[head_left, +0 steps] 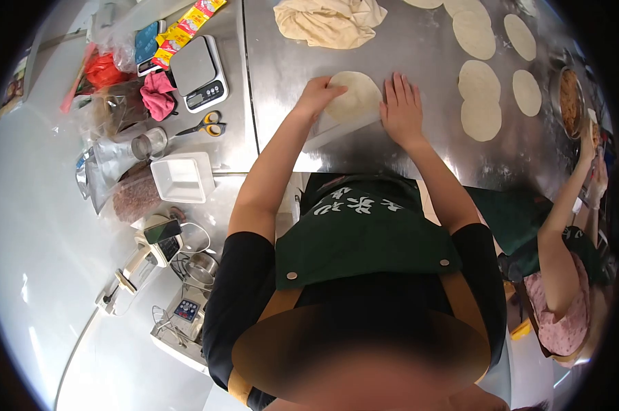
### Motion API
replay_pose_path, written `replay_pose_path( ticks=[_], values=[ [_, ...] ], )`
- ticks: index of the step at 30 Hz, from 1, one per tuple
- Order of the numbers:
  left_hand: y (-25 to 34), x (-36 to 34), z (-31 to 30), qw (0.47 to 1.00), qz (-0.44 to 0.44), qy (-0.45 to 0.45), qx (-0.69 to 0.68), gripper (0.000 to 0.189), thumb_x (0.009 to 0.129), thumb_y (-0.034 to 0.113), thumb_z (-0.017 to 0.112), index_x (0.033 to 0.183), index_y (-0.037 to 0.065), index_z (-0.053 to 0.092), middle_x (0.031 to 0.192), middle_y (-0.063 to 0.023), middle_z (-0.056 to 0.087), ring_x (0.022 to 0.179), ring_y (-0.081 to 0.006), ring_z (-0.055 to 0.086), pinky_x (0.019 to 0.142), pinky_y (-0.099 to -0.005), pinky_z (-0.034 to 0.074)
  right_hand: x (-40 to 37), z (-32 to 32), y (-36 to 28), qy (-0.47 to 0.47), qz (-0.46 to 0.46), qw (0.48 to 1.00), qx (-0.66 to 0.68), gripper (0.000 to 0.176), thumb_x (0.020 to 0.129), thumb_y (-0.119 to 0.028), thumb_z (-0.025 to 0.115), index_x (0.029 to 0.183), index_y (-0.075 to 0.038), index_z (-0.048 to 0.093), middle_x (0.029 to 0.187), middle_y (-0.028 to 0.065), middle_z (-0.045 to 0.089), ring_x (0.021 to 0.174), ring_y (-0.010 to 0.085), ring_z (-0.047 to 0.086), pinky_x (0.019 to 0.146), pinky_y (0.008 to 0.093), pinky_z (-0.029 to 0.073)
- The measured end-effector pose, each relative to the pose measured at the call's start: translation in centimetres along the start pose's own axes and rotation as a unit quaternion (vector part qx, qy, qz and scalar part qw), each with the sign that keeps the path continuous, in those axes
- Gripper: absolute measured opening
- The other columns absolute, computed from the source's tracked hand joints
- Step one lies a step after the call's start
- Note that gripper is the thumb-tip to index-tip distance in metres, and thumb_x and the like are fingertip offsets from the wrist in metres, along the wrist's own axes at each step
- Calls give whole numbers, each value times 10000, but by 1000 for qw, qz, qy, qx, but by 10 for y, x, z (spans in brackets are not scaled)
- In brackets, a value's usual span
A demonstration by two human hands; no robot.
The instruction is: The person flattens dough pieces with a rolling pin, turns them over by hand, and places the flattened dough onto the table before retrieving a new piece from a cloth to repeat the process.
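A flat round dough wrapper [356,98] lies on the steel table in front of me. At its left edge is my left hand [315,96], its thumb resting on top and its other fingers curled at the rim; their tips are hidden. My right hand [402,113] lies flat with fingers stretched out, against the wrapper's right edge. A pale, partly see-through strip [340,131] shows below the wrapper between my hands; what it is I cannot make out. Beyond them sits a crumpled cream cloth [330,22].
Several dough rounds [480,120] lie to the right, some overlapping. A co-worker's hand [588,142] is near a bowl of filling [570,101]. At left are a digital scale [201,75], scissors [210,125] and a white plastic tub [183,178].
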State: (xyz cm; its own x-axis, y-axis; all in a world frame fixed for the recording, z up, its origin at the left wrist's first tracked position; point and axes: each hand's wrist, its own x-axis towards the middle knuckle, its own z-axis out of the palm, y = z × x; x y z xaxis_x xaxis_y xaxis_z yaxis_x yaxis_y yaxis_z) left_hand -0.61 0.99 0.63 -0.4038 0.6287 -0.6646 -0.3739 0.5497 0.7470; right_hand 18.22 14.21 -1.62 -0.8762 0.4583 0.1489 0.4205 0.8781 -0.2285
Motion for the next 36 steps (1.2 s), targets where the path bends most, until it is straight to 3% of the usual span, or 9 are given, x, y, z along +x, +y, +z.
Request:
replay_pose_path(
  ticks=[4,11,14,16,19,23,27,29,36],
  values=[
    [21,8,3,998,5,-45,50,329,811,127,707,1071,-68,658,936,-115,691,834,-176,648,748,-310,511,36,-2,-10,-19,13,999,-46,520,867,-240,531,1335,-19,485,1427,181,436,1333,328,398,1104,495,269],
    [18,31,-2,986,3,-108,130,353,739,120,739,1043,-49,680,912,-119,700,818,-194,660,756,-316,515,23,3,-8,-27,20,999,-11,552,871,-234,515,1368,-9,433,1441,173,422,1339,309,394,1107,494,264],
    [30,35,-3,948,22,-119,294,372,706,141,755,1031,-30,693,904,-128,703,822,-201,663,779,-321,512,54,9,-15,6,13,1000,-7,561,870,-243,532,1368,-8,429,1449,171,410,1345,309,384,1109,500,263],
    [26,44,-4,919,53,-125,369,378,686,183,775,1026,32,712,912,-151,705,858,-259,676,781,-356,519,47,7,-10,23,3,1000,7,561,874,-266,553,1360,-10,437,1457,175,397,1353,317,367,1110,511,262],
    [25,32,8,870,104,-83,474,342,703,185,753,1024,75,713,928,-157,704,877,-302,675,787,-388,517,-12,-16,3,-69,-34,997,7,586,865,-317,584,1364,-43,446,1476,158,377,1352,307,364,1118,503,251],
    [37,-14,40,814,121,-3,568,277,758,171,701,1027,106,696,943,-158,694,904,-342,653,779,-420,511,-64,-42,32,-119,-130,983,60,494,724,-235,729,1171,-94,570,1248,100,519,1210,279,466,1094,470,303],
    [53,-58,47,873,168,16,457,278,777,138,667,1045,62,669,911,-195,678,893,-360,648,774,-436,509,-79,-61,42,-137,-142,975,102,387,650,-150,768,1000,-104,608,1007,56,552,1059,253,519,1047,435,358],
    [59,-67,38,917,195,62,343,276,777,125,659,1041,46,664,900,-212,669,883,-368,646,771,-441,508,-77,-74,47,-137,-136,976,104,371,659,-160,763,993,-104,614,993,50,560,1034,252,523,1027,425,369],
    [-10,-16,6,889,128,79,433,270,787,100,621,1042,23,660,895,-215,669,845,-358,648,769,-414,511,-23,-84,35,-122,-150,974,122,307,685,-176,750,958,-108,631,982,49,577,1009,261,523,997,407,378]
  ],
)
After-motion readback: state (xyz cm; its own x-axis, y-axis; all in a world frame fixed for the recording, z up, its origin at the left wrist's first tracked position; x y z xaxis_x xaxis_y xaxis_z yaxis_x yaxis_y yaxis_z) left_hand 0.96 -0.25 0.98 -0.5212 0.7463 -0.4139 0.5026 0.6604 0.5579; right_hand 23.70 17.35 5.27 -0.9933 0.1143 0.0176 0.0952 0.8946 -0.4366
